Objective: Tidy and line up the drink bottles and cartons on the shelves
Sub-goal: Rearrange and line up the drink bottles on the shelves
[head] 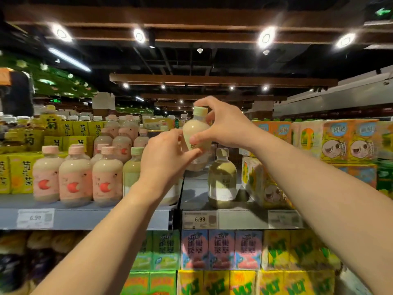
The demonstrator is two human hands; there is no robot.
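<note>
A pale bottle with a light green cap point(196, 127) is held up above the top shelf point(240, 219). My right hand point(221, 126) grips its neck and side, fingers near the cap. My left hand point(164, 158) holds its lower body from the left. Below it a green-labelled bottle point(222, 179) stands alone on the shelf. Another green-capped bottle point(133, 169) is partly hidden behind my left wrist. Three pink-labelled bottles point(75, 177) stand in a front row at the left, with more behind.
Yellow tea cartons point(20, 173) fill the far left. A tilted cartoon-print carton pack point(262, 184) leans at the right, with stacked packs point(344, 141) behind. The lower shelf holds pink, green and yellow cartons point(221, 250). Price tags point(200, 219) line the shelf edge.
</note>
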